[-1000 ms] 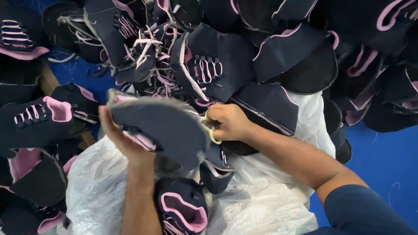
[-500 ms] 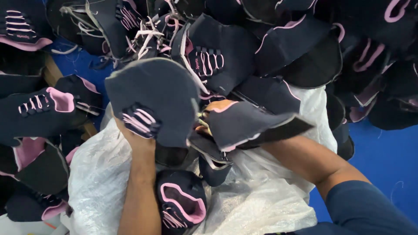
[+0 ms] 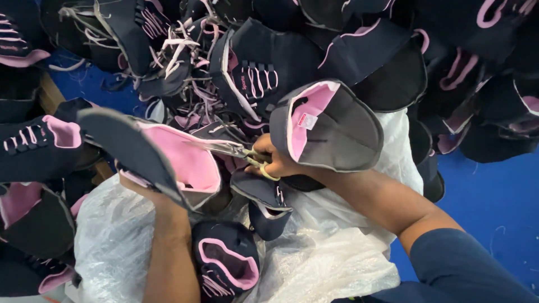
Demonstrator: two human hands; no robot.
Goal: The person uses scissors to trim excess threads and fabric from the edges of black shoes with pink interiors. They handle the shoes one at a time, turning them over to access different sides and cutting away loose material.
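Note:
My left hand (image 3: 147, 189) grips a dark navy shoe upper with pink lining (image 3: 163, 154), held up and turned so the lining faces me. My right hand (image 3: 276, 163) holds yellow-handled scissors (image 3: 238, 150), whose blades point left toward the pink lining. A second upper, grey with pink lining and a small tag (image 3: 328, 126), hangs over the back of my right hand. Both hands work above a white plastic bag (image 3: 331, 247).
A big heap of dark navy and pink shoe uppers (image 3: 264, 62) with loose laces fills the top and left. One upper (image 3: 227, 264) lies on the bag near my left forearm. Blue floor (image 3: 494, 207) shows at the right.
My left hand has turned its upper so the pink lining now shows. The right hand's scissors have come into view, pointing at that lining, and the second upper has swung over my right hand.

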